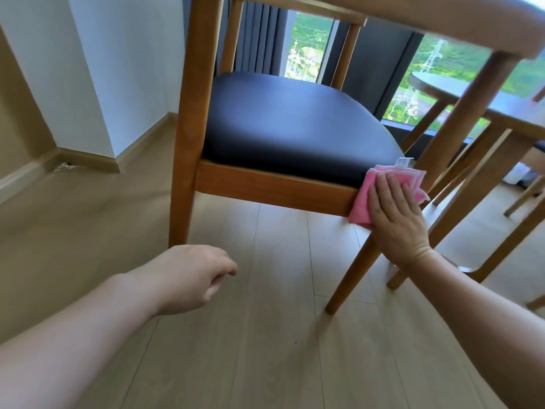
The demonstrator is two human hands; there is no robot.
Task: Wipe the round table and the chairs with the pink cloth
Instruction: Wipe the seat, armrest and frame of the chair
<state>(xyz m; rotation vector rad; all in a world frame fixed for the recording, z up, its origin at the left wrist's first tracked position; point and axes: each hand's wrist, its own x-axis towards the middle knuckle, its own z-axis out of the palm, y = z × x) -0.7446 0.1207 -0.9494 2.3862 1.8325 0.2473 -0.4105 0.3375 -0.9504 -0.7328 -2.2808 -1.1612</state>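
right hand point(395, 214), fingers flat and straight, presses folded pink cloth point(364, 202) against front right corner of wooden chair with black padded seat point(283, 125), where seat rail meets leg; flat palm spreads pressure for wiping. left hand point(191, 276) loosely curled, holding nothing, hangs over pale plank floor point(236, 349). round wooden table point(436, 84) stands beyond, right.

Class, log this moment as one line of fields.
stage: wiping chair | right hand: presses pink cloth flat on chair seat rail corner | left hand: idle, holds nothing | round table: untouched now
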